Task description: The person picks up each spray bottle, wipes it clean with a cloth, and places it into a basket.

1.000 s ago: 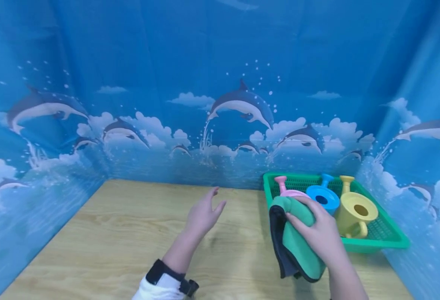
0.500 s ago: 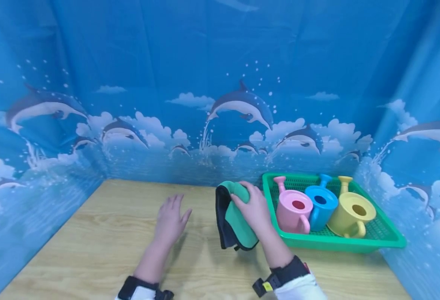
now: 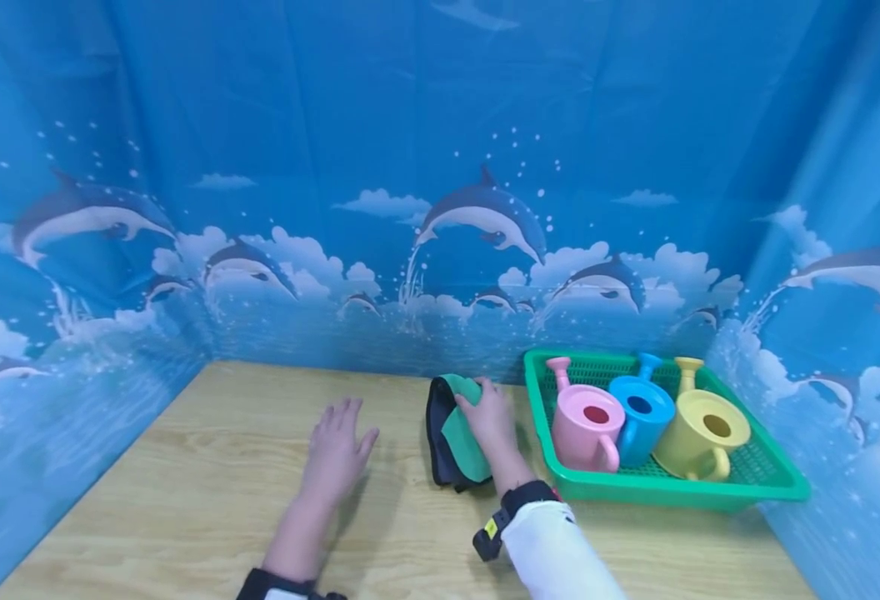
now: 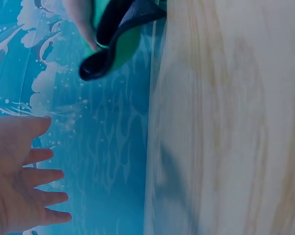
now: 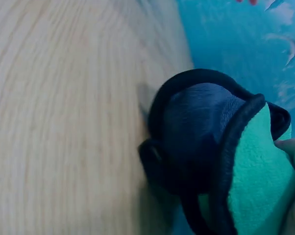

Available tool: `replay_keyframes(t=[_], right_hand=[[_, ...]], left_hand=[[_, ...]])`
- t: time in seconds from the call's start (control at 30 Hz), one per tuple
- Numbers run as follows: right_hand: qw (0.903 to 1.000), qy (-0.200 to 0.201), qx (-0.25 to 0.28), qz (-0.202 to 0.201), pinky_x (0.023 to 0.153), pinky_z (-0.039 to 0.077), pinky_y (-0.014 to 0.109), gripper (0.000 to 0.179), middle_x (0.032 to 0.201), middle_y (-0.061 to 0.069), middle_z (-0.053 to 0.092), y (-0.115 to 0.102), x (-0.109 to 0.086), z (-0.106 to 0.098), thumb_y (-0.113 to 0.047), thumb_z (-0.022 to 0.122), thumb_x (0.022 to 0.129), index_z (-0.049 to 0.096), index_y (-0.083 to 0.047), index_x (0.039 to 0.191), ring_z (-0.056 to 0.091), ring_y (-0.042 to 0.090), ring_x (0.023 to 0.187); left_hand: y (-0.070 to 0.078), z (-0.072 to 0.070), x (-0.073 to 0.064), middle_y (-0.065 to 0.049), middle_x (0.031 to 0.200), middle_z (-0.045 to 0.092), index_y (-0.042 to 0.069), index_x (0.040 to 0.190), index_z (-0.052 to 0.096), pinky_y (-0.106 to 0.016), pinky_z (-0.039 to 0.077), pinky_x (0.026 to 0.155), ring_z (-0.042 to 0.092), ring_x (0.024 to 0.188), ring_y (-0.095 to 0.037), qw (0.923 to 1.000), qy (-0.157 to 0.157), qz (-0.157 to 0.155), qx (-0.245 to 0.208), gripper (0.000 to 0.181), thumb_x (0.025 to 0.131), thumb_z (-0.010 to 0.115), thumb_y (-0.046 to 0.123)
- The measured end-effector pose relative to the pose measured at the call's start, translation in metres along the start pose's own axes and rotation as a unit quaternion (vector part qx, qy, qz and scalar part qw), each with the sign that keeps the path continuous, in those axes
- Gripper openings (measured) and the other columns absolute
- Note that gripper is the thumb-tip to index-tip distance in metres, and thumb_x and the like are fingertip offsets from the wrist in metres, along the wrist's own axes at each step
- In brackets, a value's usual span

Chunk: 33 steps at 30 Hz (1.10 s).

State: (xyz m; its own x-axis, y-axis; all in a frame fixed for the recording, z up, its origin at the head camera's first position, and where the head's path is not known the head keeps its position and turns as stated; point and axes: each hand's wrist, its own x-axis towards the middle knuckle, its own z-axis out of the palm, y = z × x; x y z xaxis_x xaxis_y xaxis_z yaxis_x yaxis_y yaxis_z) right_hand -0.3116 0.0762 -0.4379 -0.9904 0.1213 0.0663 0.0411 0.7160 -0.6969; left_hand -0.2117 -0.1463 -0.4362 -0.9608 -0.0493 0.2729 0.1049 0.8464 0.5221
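Note:
A folded cleaning cloth, green on one face and dark on the other with a black bound edge, sits at the middle of the table in the head view. My right hand grips it from the right, thumb over the green side. Up close in the right wrist view, the cloth shows loose, curving folds with the dark face inside. To the left, my left hand holds nothing and is above the tabletop. Its fingers are straight and spread in the left wrist view.
A green plastic basket stands at the right of the wooden table. Inside it are a pink watering can, a blue one and a yellow one. A blue dolphin-print curtain encloses the back and sides.
The right hand has carried the cloth leftward from over the basket and lowered it at the table's middle. The left hand has shifted left and toward the person.

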Motion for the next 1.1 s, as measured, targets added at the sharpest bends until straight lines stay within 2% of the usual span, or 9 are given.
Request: replay_keyframes(t=[0.17,0.33,0.4,0.53,0.8,0.93,1.1], right_hand=[[0.9994,-0.005,-0.024,0.026,0.088,0.049,0.052,0.057,0.137,0.024,0.046,0.01,0.007,0.017,-0.037,0.064,0.092,0.046,-0.013,0.14,0.057,0.04,0.112],[0.9986,0.0,-0.04,0.033,0.089,0.048,0.052,0.056,0.134,0.023,0.046,0.016,0.01,0.024,-0.034,0.066,0.091,0.046,-0.013,0.139,0.057,0.041,0.111],[0.9985,-0.002,-0.05,0.024,0.088,0.049,0.052,0.056,0.132,0.023,0.047,0.017,0.01,0.024,-0.033,0.066,0.091,0.046,-0.012,0.139,0.056,0.04,0.11],[0.9964,-0.003,-0.085,0.001,0.086,0.049,0.051,0.055,0.13,0.022,0.047,0.017,0.008,0.026,-0.032,0.066,0.091,0.046,-0.011,0.138,0.054,0.038,0.111],[0.9927,0.011,-0.114,-0.037,0.106,0.032,0.055,0.066,0.142,0.022,0.04,0.012,-0.001,0.022,-0.042,0.065,0.091,0.04,-0.013,0.144,0.039,0.042,0.13],[0.9892,0.011,-0.131,-0.065,0.105,0.034,0.054,0.068,0.142,0.019,0.043,0.005,-0.004,0.015,-0.049,0.063,0.09,0.042,-0.014,0.144,0.039,0.039,0.13],[0.9848,0.006,-0.136,-0.108,0.107,0.033,0.054,0.065,0.143,0.018,0.043,-0.005,-0.017,0.004,-0.048,0.06,0.092,0.042,-0.014,0.144,0.039,0.038,0.132]], left_hand=[[0.007,0.006,-0.002,-0.026,0.147,0.038,-0.001,0.141,0.041,-0.064,0.024,0.109,0.031,0.136,-0.051,0.9994,-0.002,0.021,0.027,0.057,0.096,0.058,0.029],[0.017,0.012,-0.002,-0.027,0.145,0.041,-0.001,0.141,0.042,-0.062,0.026,0.11,0.034,0.134,-0.051,0.9987,-0.034,0.038,0.005,0.056,0.096,0.059,0.028],[0.02,0.014,-0.001,-0.028,0.144,0.041,-0.001,0.14,0.042,-0.061,0.026,0.11,0.034,0.134,-0.051,0.9983,-0.043,0.038,-0.003,0.056,0.096,0.058,0.028],[0.021,0.015,-0.001,-0.027,0.142,0.043,0.0,0.139,0.044,-0.062,0.027,0.109,0.035,0.133,-0.051,0.9985,-0.042,0.036,-0.001,0.053,0.096,0.059,0.027],[0.021,0.015,-0.004,-0.028,0.146,0.039,0.0,0.142,0.041,-0.063,0.025,0.11,0.032,0.135,-0.05,0.9983,-0.048,0.032,-0.004,0.057,0.096,0.058,0.029],[0.021,0.013,-0.003,-0.027,0.147,0.037,0.0,0.142,0.04,-0.063,0.024,0.11,0.031,0.137,-0.049,0.9989,-0.04,0.025,0.002,0.058,0.096,0.058,0.03],[0.024,0.01,-0.003,-0.027,0.146,0.04,0.002,0.142,0.041,-0.064,0.025,0.109,0.033,0.136,-0.049,0.9992,-0.02,0.033,0.008,0.057,0.096,0.058,0.029]])
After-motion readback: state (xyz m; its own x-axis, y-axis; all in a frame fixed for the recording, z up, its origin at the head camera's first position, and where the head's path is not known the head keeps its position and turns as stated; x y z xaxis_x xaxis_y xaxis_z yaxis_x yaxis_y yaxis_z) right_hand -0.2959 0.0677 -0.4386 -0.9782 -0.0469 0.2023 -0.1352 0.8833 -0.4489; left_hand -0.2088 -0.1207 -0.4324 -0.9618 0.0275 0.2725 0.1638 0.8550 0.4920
